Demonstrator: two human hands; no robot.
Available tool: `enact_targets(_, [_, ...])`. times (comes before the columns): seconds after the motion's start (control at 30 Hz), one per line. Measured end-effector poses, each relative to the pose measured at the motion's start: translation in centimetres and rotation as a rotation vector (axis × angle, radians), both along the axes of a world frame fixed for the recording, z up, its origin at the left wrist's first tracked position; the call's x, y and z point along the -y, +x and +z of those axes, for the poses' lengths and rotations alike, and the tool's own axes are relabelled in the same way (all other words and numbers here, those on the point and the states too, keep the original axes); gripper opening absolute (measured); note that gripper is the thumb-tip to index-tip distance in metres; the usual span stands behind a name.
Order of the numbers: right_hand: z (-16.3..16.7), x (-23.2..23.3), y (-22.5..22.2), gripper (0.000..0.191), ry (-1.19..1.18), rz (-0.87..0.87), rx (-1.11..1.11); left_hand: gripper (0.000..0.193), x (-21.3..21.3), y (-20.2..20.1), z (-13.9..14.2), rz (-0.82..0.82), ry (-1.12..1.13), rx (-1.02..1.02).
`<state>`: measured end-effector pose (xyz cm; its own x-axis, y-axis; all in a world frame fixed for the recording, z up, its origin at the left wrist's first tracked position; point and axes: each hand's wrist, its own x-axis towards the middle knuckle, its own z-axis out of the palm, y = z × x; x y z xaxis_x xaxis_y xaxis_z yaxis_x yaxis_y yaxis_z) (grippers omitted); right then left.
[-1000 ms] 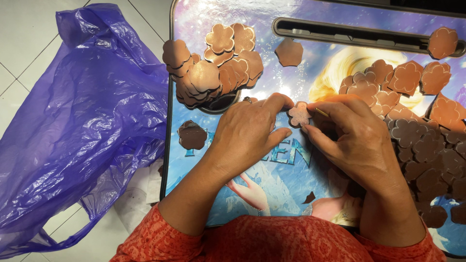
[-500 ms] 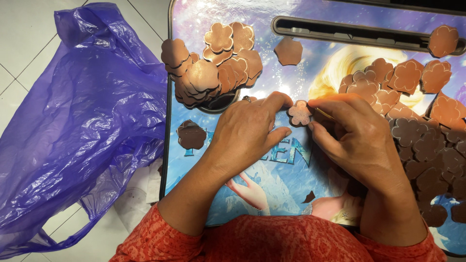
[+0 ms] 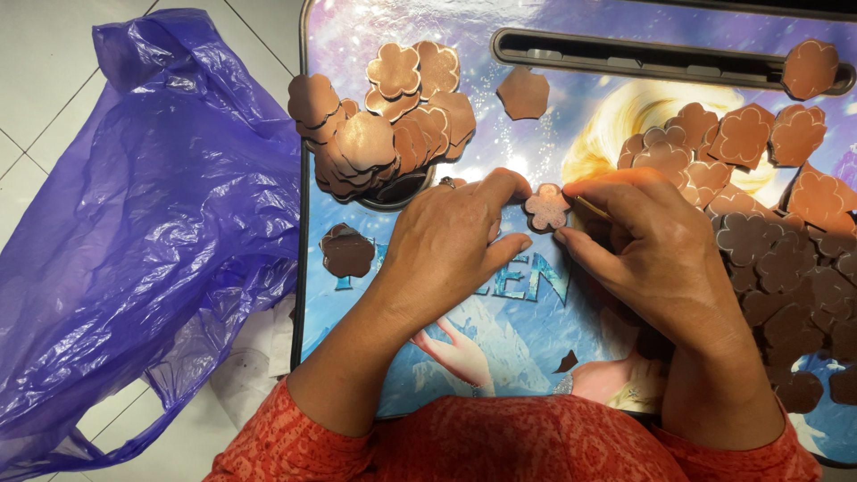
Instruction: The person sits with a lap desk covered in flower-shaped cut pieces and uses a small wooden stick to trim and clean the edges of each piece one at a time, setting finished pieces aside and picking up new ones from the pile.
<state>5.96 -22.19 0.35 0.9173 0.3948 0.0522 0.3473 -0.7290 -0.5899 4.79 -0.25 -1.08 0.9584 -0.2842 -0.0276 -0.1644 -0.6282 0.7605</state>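
Observation:
My left hand lies on a colourful printed lap tray, its fingertips pinning a small brown flower-shaped piece. My right hand is closed around a thin stick-like tool whose tip meets the piece's right edge. A heap of similar brown flower pieces lies just beyond my left hand. Another spread of them lies to the right of my right hand, darker ones nearer me.
A crumpled purple plastic bag lies on the white tiled floor left of the tray. A dark slot runs along the tray's far edge. Single pieces lie at the tray's left and top middle.
Both hands stay over the same flower piece with only slight finger shifts. The piles have not moved.

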Motion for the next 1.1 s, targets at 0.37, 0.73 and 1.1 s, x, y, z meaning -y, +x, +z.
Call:
enact_targets(0.37, [-0.2, 0.1, 0.1, 0.041, 0.021, -0.003, -0.029, 0.038, 0.1, 0.0, -0.2, 0.003, -0.002, -0.003])
enact_targets(0.73, [-0.1, 0.3, 0.3, 0.044, 0.007, 0.002, -0.046, 0.038, 0.1, 0.0, -0.2, -0.005, -0.003, 0.013])
enact_targets(1.1, [-0.8, 0.9, 0.2, 0.026, 0.104, -0.109, -0.101, 0.022, 1.6, 0.0, -0.8, 0.144, -0.026, 0.093])
